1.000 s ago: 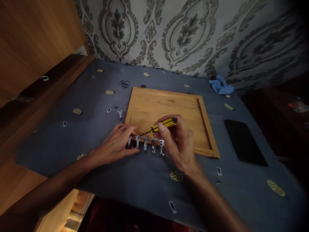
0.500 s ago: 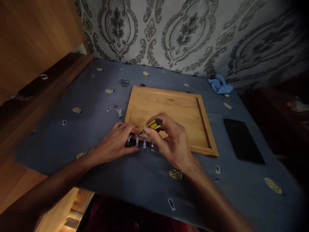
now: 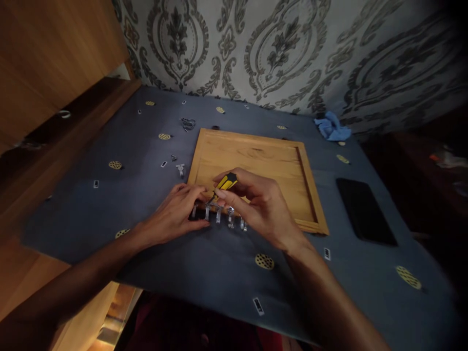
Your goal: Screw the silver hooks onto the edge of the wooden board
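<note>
Covering the tabletop (image 3: 120,146) is a blue cloth (image 3: 204,265), below grey patterned wallpaper (image 3: 292,53). A wooden panel (image 3: 272,163), a dark phone (image 3: 365,210) and a blue rag (image 3: 331,127) lie on it. At the panel's near edge the right hand (image 3: 263,208) has its grip clamped on a yellow screwdriver (image 3: 226,181) above a row of metal hooks (image 3: 224,214); the left hand (image 3: 174,215) covers their left end, grip impossible to tell.

blue rag (image 3: 331,127) seen bunched by the wall | black phone (image 3: 365,212) laid flat on grey-blue table cover (image 3: 109,214) | small metal fittings (image 3: 180,169) scattered at left | patterned wallpaper (image 3: 278,48) seen behind
</note>
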The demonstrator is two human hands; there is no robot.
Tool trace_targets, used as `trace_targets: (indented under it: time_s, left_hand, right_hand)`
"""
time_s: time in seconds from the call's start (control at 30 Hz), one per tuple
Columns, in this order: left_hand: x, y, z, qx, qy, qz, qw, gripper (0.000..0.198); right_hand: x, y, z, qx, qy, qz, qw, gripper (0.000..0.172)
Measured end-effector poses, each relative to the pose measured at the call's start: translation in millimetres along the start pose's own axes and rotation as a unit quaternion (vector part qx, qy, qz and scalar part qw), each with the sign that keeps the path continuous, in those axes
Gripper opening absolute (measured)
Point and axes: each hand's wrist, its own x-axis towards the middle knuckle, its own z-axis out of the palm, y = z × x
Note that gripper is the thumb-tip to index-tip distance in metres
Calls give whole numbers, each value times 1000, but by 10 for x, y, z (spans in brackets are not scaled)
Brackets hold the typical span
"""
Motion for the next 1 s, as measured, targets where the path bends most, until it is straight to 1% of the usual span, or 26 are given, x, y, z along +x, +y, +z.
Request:
trace_targets:
  time_s: [0.17, 0.27, 0.4, 0.6, 0.73, 0.83, 0.93, 1.0]
  left_hand:
    - [2, 6, 1, -9, 1, -6, 1000, 43]
    - [7, 22, -12, -10, 1, 0, 1000, 43]
    - [8, 19, -8, -7, 4, 6, 1000, 45]
    - [-2, -7, 13, -1, 8, -2, 1000, 49]
    - [-5, -5, 12, 3, 2, -16, 1000, 46]
    - [-5, -2, 10, 0, 0, -19, 1000, 47]
    - [-5, -1, 6, -6, -1, -12, 1000, 51]
    - [-5, 2, 1, -11, -3, -9, 1000, 53]
  right_hand:
    - [10, 19, 46, -79, 28, -38, 996, 36]
    - [9, 18, 102, -127, 55, -60, 989, 38]
    - [0, -7, 171, -151, 89, -72, 982, 37]
    - [-40, -11, 179, -147, 107, -50, 982, 34]
    - [-130, 35, 190, -145, 142, -64, 977, 22]
    - [-175, 54, 202, -120, 176, -64, 975, 17]
    - [-180, 56, 191, -69, 225, -31, 971, 16]
    - [-174, 63, 179, -56, 240, -7, 969, 17]
